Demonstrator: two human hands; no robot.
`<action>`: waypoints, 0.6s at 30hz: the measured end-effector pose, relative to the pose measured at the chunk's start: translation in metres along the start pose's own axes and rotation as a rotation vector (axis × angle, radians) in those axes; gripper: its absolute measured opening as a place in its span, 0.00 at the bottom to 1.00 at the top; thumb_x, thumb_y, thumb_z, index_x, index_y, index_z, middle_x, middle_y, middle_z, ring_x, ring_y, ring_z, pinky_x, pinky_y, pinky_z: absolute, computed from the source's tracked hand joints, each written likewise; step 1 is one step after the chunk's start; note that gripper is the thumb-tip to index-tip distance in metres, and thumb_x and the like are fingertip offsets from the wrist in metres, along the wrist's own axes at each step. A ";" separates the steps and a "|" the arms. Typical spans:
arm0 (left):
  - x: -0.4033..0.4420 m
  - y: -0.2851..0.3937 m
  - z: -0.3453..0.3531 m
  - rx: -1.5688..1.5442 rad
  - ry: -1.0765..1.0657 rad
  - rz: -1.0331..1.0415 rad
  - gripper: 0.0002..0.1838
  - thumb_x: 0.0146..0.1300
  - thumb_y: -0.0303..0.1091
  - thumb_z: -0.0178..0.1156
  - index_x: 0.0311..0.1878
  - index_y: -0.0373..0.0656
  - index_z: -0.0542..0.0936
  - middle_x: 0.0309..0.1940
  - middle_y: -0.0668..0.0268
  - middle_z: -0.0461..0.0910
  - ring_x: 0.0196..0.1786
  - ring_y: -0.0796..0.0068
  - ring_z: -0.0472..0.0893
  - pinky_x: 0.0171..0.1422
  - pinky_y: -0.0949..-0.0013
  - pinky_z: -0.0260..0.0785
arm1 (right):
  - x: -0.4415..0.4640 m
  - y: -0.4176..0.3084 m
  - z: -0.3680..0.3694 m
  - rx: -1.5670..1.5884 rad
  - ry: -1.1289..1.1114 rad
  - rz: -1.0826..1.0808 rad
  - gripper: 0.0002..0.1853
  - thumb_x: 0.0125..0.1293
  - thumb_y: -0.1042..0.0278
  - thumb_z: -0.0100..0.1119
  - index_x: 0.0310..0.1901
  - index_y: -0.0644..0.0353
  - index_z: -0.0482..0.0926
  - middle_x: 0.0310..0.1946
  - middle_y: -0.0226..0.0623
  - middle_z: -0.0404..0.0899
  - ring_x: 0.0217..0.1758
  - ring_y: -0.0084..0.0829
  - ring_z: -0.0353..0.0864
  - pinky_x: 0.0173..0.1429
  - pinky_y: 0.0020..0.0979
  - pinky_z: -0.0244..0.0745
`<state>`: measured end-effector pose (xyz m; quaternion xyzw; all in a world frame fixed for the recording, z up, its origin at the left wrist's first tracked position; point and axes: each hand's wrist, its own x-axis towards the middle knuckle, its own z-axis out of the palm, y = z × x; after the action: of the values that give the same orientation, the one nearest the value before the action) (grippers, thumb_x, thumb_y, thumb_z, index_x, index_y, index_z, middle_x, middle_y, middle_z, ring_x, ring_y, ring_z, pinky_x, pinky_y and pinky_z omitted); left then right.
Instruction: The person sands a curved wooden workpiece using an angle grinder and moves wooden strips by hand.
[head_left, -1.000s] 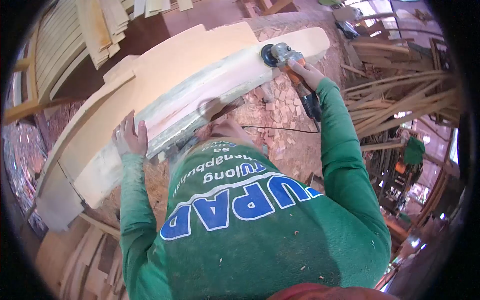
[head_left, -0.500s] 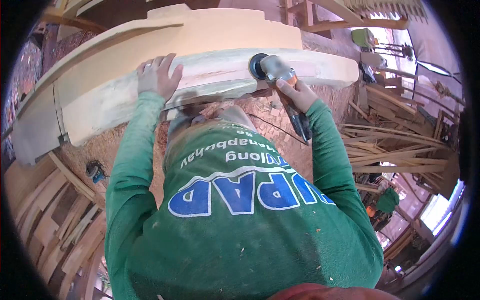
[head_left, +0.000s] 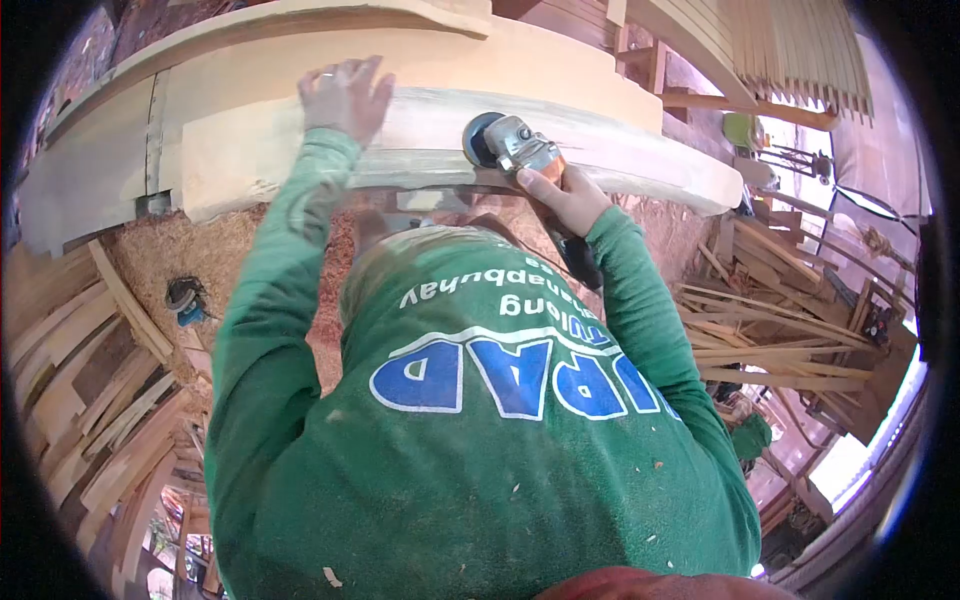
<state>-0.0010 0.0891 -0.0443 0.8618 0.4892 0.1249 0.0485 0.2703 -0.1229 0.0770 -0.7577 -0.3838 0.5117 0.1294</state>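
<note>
A long, pale, curved wooden piece (head_left: 270, 170) lies across in front of me, its near face streaked white and grey. My right hand (head_left: 572, 200) is wrapped round the body of an angle grinder (head_left: 530, 150). The grinder's dark round disc (head_left: 482, 138) is at the near face of the wood, left of the grinder's head; whether it presses on the surface I cannot tell. My left hand (head_left: 345, 98) is open over the upper part of the wood, fingers spread and slightly blurred, holding nothing. Contact between its palm and the wood cannot be made out.
Loose wooden strips (head_left: 790, 350) are piled on the right, and stacked boards (head_left: 90, 400) stand at the left. A small blue-and-dark object (head_left: 187, 300) sits on the sawdust-covered floor (head_left: 150, 250). A slatted wooden piece (head_left: 800, 60) is at the upper right.
The grinder has moved left along the wood in my right hand. My left hand has shifted up and slightly right, its fingers less flat. The view has turned a little.
</note>
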 end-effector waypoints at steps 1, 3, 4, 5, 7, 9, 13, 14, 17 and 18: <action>-0.003 -0.018 -0.005 -0.013 0.040 -0.025 0.24 0.77 0.58 0.54 0.67 0.58 0.84 0.60 0.63 0.87 0.65 0.59 0.83 0.77 0.43 0.58 | 0.004 -0.006 0.009 0.016 0.006 -0.064 0.42 0.70 0.31 0.66 0.63 0.70 0.81 0.48 0.46 0.88 0.52 0.36 0.86 0.62 0.38 0.79; -0.006 -0.048 -0.017 -0.035 0.125 -0.076 0.24 0.77 0.57 0.56 0.66 0.57 0.84 0.57 0.63 0.88 0.64 0.59 0.83 0.77 0.45 0.57 | 0.003 -0.033 0.019 -0.007 -0.032 -0.029 0.41 0.71 0.32 0.66 0.63 0.70 0.81 0.49 0.46 0.88 0.54 0.36 0.87 0.63 0.38 0.79; -0.007 -0.058 -0.022 -0.075 0.140 -0.097 0.24 0.77 0.57 0.56 0.65 0.57 0.84 0.57 0.63 0.88 0.63 0.58 0.83 0.76 0.46 0.59 | 0.004 -0.044 0.023 -0.018 -0.049 -0.012 0.41 0.71 0.32 0.66 0.63 0.70 0.81 0.50 0.46 0.89 0.55 0.37 0.87 0.64 0.38 0.79; -0.009 -0.065 -0.026 -0.116 0.153 -0.118 0.23 0.76 0.57 0.57 0.65 0.57 0.84 0.57 0.62 0.88 0.63 0.57 0.84 0.75 0.46 0.61 | 0.010 -0.045 0.028 -0.049 -0.060 -0.018 0.41 0.71 0.32 0.66 0.63 0.70 0.81 0.50 0.47 0.89 0.55 0.37 0.87 0.64 0.38 0.79; -0.014 -0.070 -0.034 -0.175 0.154 -0.158 0.23 0.76 0.55 0.58 0.65 0.55 0.84 0.57 0.61 0.87 0.62 0.56 0.84 0.73 0.47 0.64 | 0.022 -0.047 0.038 -0.112 -0.084 -0.026 0.42 0.70 0.32 0.67 0.63 0.70 0.82 0.51 0.49 0.89 0.56 0.39 0.88 0.65 0.38 0.79; -0.019 -0.069 -0.041 -0.209 0.130 -0.203 0.22 0.77 0.52 0.57 0.65 0.54 0.84 0.59 0.60 0.87 0.63 0.55 0.83 0.72 0.48 0.66 | 0.018 -0.068 0.048 -0.014 -0.148 -0.136 0.43 0.69 0.30 0.67 0.63 0.70 0.82 0.51 0.51 0.89 0.57 0.41 0.88 0.66 0.39 0.79; -0.029 -0.072 -0.045 -0.259 0.157 -0.203 0.21 0.77 0.51 0.58 0.65 0.53 0.84 0.58 0.61 0.87 0.61 0.58 0.85 0.70 0.49 0.67 | 0.042 -0.079 0.068 -0.139 -0.178 -0.149 0.45 0.67 0.26 0.66 0.62 0.69 0.83 0.51 0.55 0.89 0.58 0.45 0.88 0.66 0.41 0.79; -0.031 -0.073 -0.043 -0.266 0.167 -0.207 0.21 0.77 0.51 0.59 0.65 0.53 0.84 0.58 0.61 0.87 0.60 0.58 0.85 0.69 0.49 0.67 | 0.042 -0.089 0.069 -0.163 -0.181 -0.123 0.46 0.67 0.26 0.66 0.62 0.69 0.83 0.51 0.55 0.89 0.58 0.45 0.88 0.66 0.42 0.79; -0.032 -0.075 -0.046 -0.276 0.188 -0.205 0.21 0.77 0.51 0.59 0.65 0.53 0.84 0.57 0.62 0.87 0.59 0.59 0.86 0.69 0.49 0.67 | 0.042 -0.106 0.063 -0.175 -0.185 -0.038 0.45 0.67 0.26 0.66 0.61 0.70 0.83 0.51 0.55 0.88 0.57 0.45 0.88 0.66 0.41 0.79; -0.032 -0.075 -0.047 -0.279 0.193 -0.200 0.21 0.77 0.51 0.60 0.65 0.53 0.84 0.57 0.62 0.87 0.59 0.59 0.86 0.69 0.49 0.67 | 0.045 -0.102 0.062 -0.163 -0.166 -0.033 0.45 0.67 0.26 0.66 0.61 0.70 0.83 0.51 0.55 0.88 0.57 0.44 0.88 0.66 0.41 0.79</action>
<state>-0.0918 0.0984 -0.0198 0.7778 0.5529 0.2682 0.1322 0.1785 -0.0344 0.0788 -0.7144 -0.4459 0.5375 0.0433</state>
